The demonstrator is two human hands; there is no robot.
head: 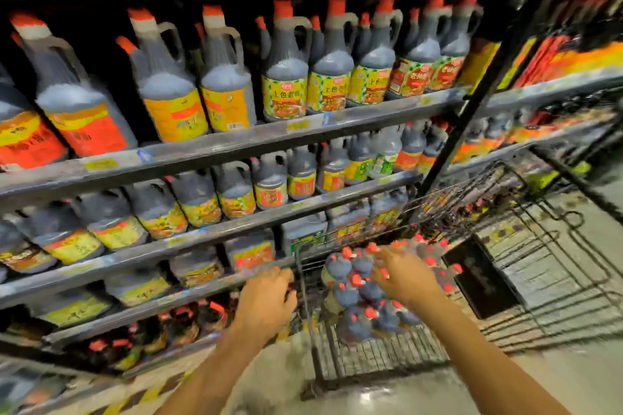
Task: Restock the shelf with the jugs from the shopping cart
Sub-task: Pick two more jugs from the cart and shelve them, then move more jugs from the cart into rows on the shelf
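- Overhead, a head-worn camera looks down a shop aisle; the whole picture is blurred.
- Shelving (215,145) with several tiers fills the left and centre, packed with dark jugs of sauce (286,77) that have red caps, handles and yellow, orange or green labels.
- To the lower right, a wire shopping cart (505,246) stands just beside the shelving, on a pale floor (404,397).
- Inside the cart's near left corner sits a tight cluster of small dark jugs (357,293) with red caps, standing upright and touching one another.
- A flat black panel (478,280) lies in the cart, to the right of that cluster.
- The left hand (266,300) reaches forward with bare forearm, fingers curled downward near the cart's left rim and the edge of a low shelf tier. Blur hides whether it is gripping the rim or merely resting there.
- The right hand (404,276) reaches over the cluster of jugs in the cart, fingers spread loosely and angled down onto the red caps. Whether it has closed on any one jug cannot be made out.
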